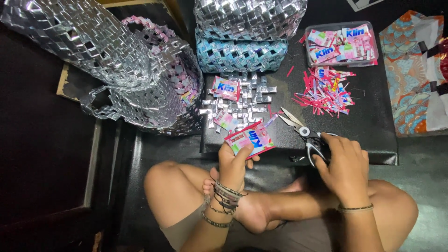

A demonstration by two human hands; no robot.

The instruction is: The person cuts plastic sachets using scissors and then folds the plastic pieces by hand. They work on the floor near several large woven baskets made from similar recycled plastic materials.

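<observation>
My left hand (233,163) grips a stack of pink sachet wrappers (250,137) above the front edge of a low black table (373,126). My right hand (343,165) rests on the black handles of a pair of scissors (303,130) lying on the table with the blades parted and pointing up-left. A woven silver foil mat (238,100) lies on the table just beyond the wrappers, with more pink wrappers (226,87) on top of it. Both wrists wear bracelets.
A clear plastic tub (343,44) of wrappers stands at the table's back right, with a heap of red and pink trimmings (324,91) before it. Woven foil bags: silver (84,39) and pink-lined (163,88) at left, silver-and-blue (242,37) behind. Patterned cloth (415,70) at right.
</observation>
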